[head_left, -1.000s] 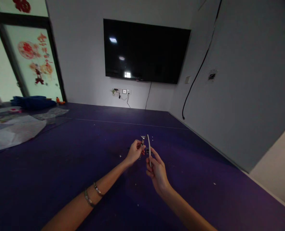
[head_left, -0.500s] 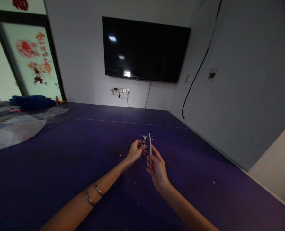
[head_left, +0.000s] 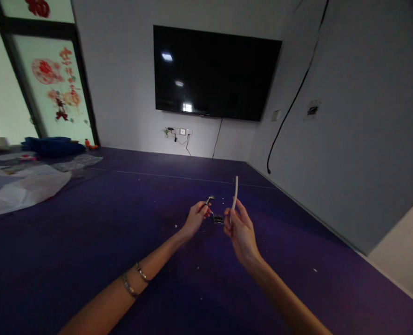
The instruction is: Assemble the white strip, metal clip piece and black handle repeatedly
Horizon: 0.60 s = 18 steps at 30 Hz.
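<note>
My left hand (head_left: 194, 218) is closed round a small silver tool (head_left: 209, 200) with a short crosswise head, like a razor; its exact kind is too small to make out. Between the thumb and fingers of my right hand (head_left: 243, 232), a thin pale strip (head_left: 236, 188) stands nearly upright, slightly curved. The strip and the tool are apart. Low between the two hands a small black slotted piece (head_left: 218, 219) shows; whether it lies on the purple surface (head_left: 150, 260) or touches a finger I cannot tell.
Small white scraps (head_left: 315, 270) are scattered over the purple surface. Clear plastic sheeting (head_left: 28, 190) and a dark blue cloth bundle (head_left: 54, 146) lie at the left. Ahead, a television (head_left: 216, 72) hangs on the wall, and a black cable (head_left: 290, 107) dangles at the right.
My right hand has moved right and up with the pale strip, away from my left hand. The silver tool has tilted to the right. The black piece now shows between the hands.
</note>
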Motion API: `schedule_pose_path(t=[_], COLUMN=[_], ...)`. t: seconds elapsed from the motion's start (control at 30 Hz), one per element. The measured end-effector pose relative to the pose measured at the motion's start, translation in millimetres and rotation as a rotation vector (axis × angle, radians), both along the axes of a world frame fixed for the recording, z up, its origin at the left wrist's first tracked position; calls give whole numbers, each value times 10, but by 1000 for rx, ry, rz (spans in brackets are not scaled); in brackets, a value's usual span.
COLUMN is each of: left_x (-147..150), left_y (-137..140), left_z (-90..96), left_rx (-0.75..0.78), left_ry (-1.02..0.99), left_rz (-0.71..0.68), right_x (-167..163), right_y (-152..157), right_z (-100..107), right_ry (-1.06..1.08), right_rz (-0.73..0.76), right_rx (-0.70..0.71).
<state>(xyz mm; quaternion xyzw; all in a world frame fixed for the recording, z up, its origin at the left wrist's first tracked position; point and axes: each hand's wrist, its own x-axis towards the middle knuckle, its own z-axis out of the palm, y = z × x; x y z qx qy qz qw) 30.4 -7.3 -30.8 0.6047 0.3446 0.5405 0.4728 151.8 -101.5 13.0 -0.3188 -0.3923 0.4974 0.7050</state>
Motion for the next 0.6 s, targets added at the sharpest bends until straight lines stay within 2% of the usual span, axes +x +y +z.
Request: schedule_pose_path(t=[0.1, 0.2, 0.4, 0.6], left_x=[2, 10, 22, 14], left_y=[19, 20, -36, -101], left_z=[-19, -29, -35, -18], left_rx=[6, -8, -130, -197], left_ry=[14, 23, -11, -152], left_rz=[8, -9, -67, -131], right_x=[226, 440, 698, 688], right_y=[210, 384, 603, 667], right_z=[134, 136, -141, -306], right_ry=[-58, -136, -450, -784], right_rz=[-50, -55, -51, -150], right_rx=[41, 13, -96, -26])
